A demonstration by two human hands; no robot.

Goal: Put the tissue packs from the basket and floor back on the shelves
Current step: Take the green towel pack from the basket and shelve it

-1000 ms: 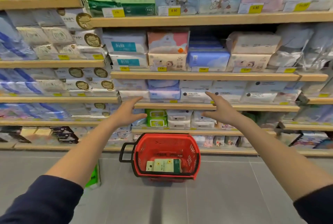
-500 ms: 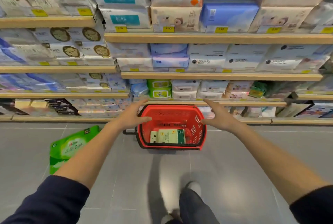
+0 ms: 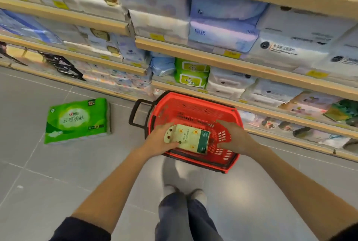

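Head view. Your left hand (image 3: 161, 140) is inside the red basket (image 3: 195, 98), clamped on the left end of the cream and green tissue pack (image 3: 190, 138): fingers over the far edge, thumb along the near edge. The pack lies flat and a little skewed, its green end pointing away from this grip, toward your right hand (image 3: 235, 137).

The right hand is also inside the basket, fingers spread and fairly straight, holding nothing. Its fingertips are just beside the pack's green end; you cannot tell from here whether they touch it.

The pack sits low in the basket, between your two hands. Whether it rests on the basket floor or is already raised cannot be read.

Left of your left-hand grip, well apart, a big green tissue pack (image 3: 77, 120) lies flat on the grey tiled floor (image 3: 58, 173). The basket's black handle (image 3: 135, 116) sticks out on that same side, between the grip and the green pack.

Beyond both hands, the wooden shelves (image 3: 232, 62) run across, stocked with white, blue and pale packs. Two bright green packs (image 3: 191, 75) are stacked on the low shelf straight ahead of the grip, just past the basket's far rim.

Your legs (image 3: 186, 219) and pale shoes show below the hands.
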